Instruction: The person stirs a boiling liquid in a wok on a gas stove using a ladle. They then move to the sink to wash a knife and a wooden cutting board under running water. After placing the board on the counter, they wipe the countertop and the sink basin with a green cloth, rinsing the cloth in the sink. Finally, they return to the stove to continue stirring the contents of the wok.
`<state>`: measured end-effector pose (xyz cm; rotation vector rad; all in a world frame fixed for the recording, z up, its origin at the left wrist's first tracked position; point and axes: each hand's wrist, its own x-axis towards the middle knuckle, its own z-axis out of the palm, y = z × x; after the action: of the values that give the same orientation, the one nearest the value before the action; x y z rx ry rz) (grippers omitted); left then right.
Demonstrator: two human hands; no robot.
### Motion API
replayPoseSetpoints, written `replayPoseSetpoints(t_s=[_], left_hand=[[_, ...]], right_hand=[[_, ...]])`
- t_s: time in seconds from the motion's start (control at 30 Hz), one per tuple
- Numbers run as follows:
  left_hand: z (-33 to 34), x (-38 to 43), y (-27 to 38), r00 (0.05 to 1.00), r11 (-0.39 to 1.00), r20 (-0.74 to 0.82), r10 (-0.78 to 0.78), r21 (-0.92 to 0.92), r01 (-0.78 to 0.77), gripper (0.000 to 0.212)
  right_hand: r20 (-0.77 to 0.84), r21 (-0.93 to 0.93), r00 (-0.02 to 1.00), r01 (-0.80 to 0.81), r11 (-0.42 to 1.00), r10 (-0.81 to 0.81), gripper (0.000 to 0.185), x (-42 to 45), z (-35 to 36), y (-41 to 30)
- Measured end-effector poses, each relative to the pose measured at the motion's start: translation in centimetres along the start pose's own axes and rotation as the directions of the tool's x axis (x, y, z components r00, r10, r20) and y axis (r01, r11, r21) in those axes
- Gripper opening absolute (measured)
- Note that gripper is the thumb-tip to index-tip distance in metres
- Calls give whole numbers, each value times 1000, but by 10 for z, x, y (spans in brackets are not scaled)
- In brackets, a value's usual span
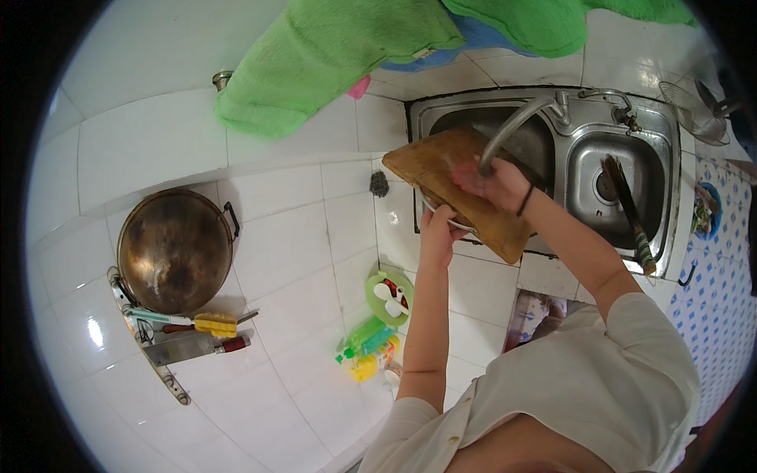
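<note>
A brown wooden cutting board [434, 159] is tilted over the left basin of a stainless steel sink [526, 142]. My left hand [439, 233] grips the pale curved handle [446, 217] at the board's near edge. Flat against the board's face, beneath the curved metal faucet [520, 121], lies my right hand [494, 183], its fingers partly hidden by the spout. Whether water runs is hard to tell. In the right basin a brush with a striped handle [630, 213] leans on the rim.
A dark steel wool pad [379, 184] lies left of the board. Nearer are a green bowl with spoons [384, 287], a green bottle [364, 337] and a yellow bottle [366, 368]. A wok [175, 251] and a cleaver [183, 349] hang at left; strainers [692, 112] are at right.
</note>
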<state>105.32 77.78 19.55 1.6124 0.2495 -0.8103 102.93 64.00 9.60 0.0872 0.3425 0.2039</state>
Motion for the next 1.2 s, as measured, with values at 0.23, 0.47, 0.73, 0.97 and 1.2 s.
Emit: replayPoseSetpoints(t_s=[0.23,0.47,0.73,0.97,1.2], left_hand=[[-1,7,4,999,1000,-33,11,-27,-12,28],[-10,12,0,1000,998,-20,-15,-55,14,30],[-22,-19,-10,986,991,-160,-43,-134,21,33],[-51,-70,20,993,993,-116,5,-117,-19,39],[-56,-104,40,982,983,-156,102,-135,-124,21]], right_hand=[[-24,-332,951,283,900,-308,30,-37,-17,21],[-104,-237,938,301,924,-332,28,-31,-25,24],[-196,-944,-59,282,172,-979,23,-11,-157,-99],[-459,-523,359,630,574,-813,38,-7,-130,-192],[161,-986,373,25,-163,-914,58,17,-108,-182]])
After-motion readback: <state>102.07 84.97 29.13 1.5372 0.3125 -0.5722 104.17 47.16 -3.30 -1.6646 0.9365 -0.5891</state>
